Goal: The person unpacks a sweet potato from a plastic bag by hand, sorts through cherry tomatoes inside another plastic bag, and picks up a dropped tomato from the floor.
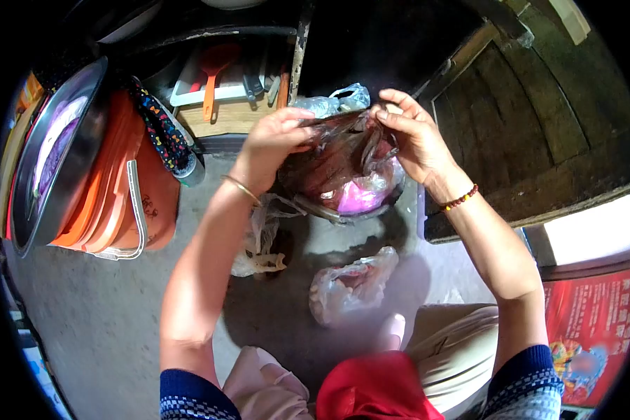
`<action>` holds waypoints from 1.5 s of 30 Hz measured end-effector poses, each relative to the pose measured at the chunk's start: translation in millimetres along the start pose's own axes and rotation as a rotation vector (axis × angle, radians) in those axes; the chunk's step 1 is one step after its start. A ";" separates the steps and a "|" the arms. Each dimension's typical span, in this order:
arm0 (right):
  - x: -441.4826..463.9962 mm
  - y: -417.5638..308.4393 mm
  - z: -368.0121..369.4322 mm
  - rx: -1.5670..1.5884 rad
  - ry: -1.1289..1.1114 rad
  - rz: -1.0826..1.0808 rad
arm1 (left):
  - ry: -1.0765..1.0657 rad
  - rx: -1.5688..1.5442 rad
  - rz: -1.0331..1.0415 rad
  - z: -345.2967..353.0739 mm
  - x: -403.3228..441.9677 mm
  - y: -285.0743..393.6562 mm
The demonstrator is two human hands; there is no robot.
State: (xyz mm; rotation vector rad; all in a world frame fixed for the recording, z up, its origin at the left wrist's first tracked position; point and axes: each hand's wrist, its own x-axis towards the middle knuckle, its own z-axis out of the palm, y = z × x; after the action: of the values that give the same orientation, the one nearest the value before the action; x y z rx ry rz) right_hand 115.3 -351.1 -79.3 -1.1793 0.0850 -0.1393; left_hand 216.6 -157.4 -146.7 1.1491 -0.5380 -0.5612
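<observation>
A thin, dark reddish-brown plastic bag (329, 162) is stretched between my two hands. My left hand (274, 145) pinches its left edge, fingers bent. On the other side, the thumb and fingers of my right hand (416, 136) grip the bag's upper right part. Below the bag is a round, dark-rimmed basin (343, 218), mostly covered. Something bright pink (360, 197) shows there under clear plastic; its kind cannot be made out. A clear plastic bag (353, 287) with pale contents sits on the floor nearer me. Another crumpled clear bag (259, 241) lies below my left hand.
Orange buckets (154, 203) and a tilted metal basin (56, 150) stand at the left. Ahead, a shelf compartment holds an orange spatula (210, 94). A bluish plastic bag (339, 99) lies beyond my hands. A dark wooden door (539, 133) and a red printed panel (595, 322) are at the right.
</observation>
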 end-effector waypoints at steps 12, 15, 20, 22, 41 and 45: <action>40.1 -20.5 -48.8 -1.082 0.095 -0.205 | 0.294 -0.142 0.050 -43.5 -10.4 15.0; 39.0 5.0 -83.2 -1.378 -0.029 0.151 | 0.497 -0.351 0.045 -53.7 -11.6 4.2; 26.7 39.5 -65.7 -1.638 0.018 0.074 | 0.535 -0.441 0.030 -90.4 -10.4 -18.4; 33.7 53.8 -64.6 -1.680 0.058 -0.018 | 0.577 -0.446 0.025 -87.3 -10.8 -18.4; -13.6 57.2 -72.8 -0.956 0.013 -0.001 | 0.745 1.088 0.953 18.0 -16.2 44.4; -39.0 88.0 -34.7 -1.193 -0.287 -0.096 | -0.318 1.177 0.799 96.8 -26.9 55.6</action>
State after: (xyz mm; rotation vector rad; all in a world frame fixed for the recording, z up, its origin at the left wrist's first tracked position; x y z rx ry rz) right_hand 77.5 -343.9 -174.1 -2.3821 -0.1725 0.0162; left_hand 140.8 -189.1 -66.6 1.7653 -1.6319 0.3735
